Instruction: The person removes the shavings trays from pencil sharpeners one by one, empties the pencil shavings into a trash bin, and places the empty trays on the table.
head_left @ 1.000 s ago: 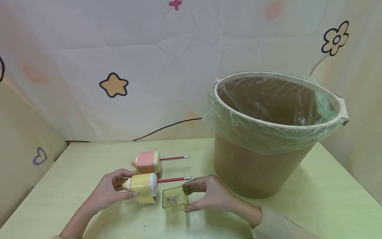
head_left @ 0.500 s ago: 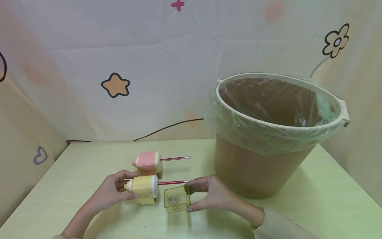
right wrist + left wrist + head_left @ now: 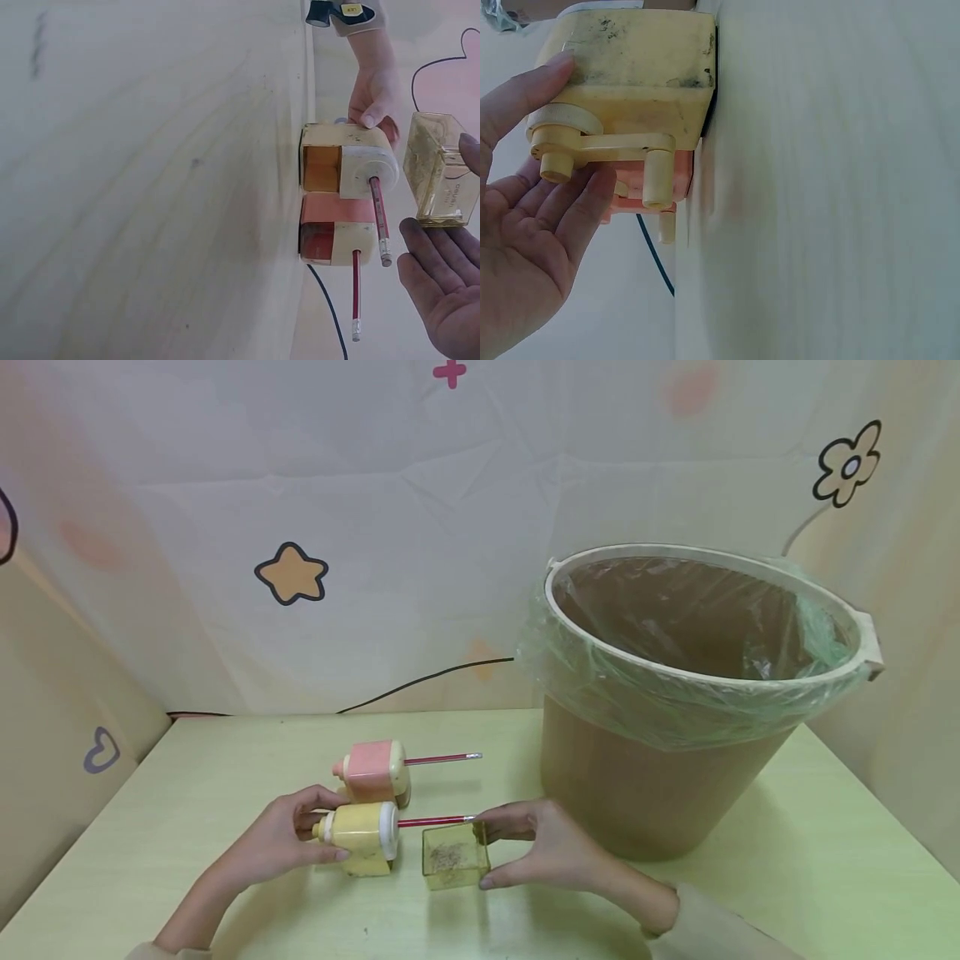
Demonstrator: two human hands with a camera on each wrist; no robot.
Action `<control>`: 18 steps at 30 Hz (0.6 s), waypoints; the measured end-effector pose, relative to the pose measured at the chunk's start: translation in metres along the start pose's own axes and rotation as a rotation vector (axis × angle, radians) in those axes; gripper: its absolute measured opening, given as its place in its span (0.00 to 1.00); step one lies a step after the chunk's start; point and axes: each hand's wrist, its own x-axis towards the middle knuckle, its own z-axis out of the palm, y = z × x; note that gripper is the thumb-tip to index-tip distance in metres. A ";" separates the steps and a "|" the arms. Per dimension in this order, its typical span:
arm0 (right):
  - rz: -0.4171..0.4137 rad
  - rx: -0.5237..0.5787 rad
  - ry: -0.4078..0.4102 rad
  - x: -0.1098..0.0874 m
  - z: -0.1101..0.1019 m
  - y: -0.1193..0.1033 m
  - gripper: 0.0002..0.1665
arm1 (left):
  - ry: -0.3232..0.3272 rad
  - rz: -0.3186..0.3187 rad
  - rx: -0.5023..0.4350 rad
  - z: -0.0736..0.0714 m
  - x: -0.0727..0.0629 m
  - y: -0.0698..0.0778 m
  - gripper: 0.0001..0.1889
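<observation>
My left hand (image 3: 277, 839) grips the yellow crank pencil sharpener (image 3: 358, 831), which stands on the table, thumb on its near side. In the left wrist view its crank (image 3: 622, 146) faces me. A red pencil (image 3: 431, 821) sticks out of the sharpener's front. The cavity (image 3: 322, 166) below the pencil holder shows in the right wrist view with no drawer in it. My right hand (image 3: 555, 852) pinches a clear yellow shavings drawer (image 3: 442, 881) between thumb and fingers, raised above the table. Fine shavings (image 3: 447, 857) lie inside it.
Right behind the yellow sharpener stands a pink one (image 3: 371, 768) with another red pencil (image 3: 442, 758) in it. A large brown bin (image 3: 622, 777) with a green plastic liner (image 3: 660, 718) rises at the back right. A patterned cloth (image 3: 420, 568) backs the table.
My right hand and the drawer have shifted slightly to the right, widening the gap to the yellow sharpener. My left hand keeps its grip in nearly the same place.
</observation>
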 end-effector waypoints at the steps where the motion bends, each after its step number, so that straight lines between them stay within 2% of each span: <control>1: 0.003 -0.003 0.006 -0.001 -0.001 -0.001 0.31 | -0.005 -0.005 0.000 -0.001 0.000 0.000 0.29; 11: 0.023 -0.013 0.045 -0.013 -0.014 -0.016 0.32 | -0.035 -0.022 -0.019 -0.003 0.003 0.003 0.30; 18: -0.026 -0.013 0.085 -0.022 -0.027 -0.037 0.32 | -0.062 -0.019 -0.035 -0.004 0.006 0.002 0.30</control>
